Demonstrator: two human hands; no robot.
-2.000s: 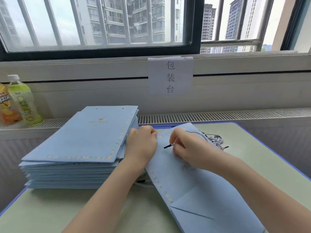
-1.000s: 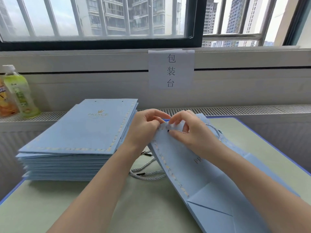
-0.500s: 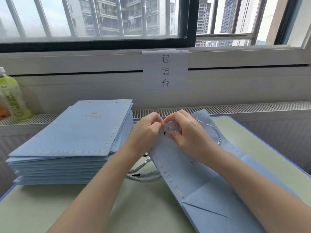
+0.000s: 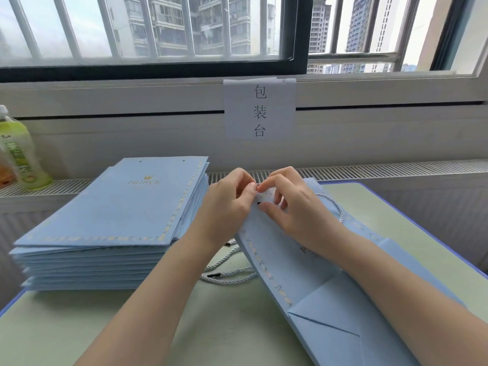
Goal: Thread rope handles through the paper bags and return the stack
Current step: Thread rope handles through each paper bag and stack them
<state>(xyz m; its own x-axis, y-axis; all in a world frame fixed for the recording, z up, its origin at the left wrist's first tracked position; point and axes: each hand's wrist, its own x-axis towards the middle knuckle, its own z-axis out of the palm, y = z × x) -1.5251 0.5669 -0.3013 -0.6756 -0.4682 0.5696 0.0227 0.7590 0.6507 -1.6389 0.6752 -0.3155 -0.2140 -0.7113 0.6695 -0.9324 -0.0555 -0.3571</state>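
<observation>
A flat light-blue paper bag (image 4: 311, 291) lies tilted across the table's right half, its top edge raised between my hands. My left hand (image 4: 224, 207) pinches that top edge at the corner. My right hand (image 4: 295, 207) pinches the black tip of a white rope handle (image 4: 335, 207) against the bag's top edge; the rope loops out behind my right hand. The hole is hidden by my fingers. A stack of flat blue bags (image 4: 111, 223) stands on the left of the table. Loose white ropes (image 4: 227, 273) lie under the raised bag.
The pale green table (image 4: 79, 334) has a blue rim. A green drink bottle (image 4: 18, 151) stands on the radiator ledge at far left. A paper sign (image 4: 260, 109) hangs on the wall below the window.
The bag's top edge has come up off the table and both hands have closed together on it. The rope tip, held out in the open before, now sits at the edge between my fingers.
</observation>
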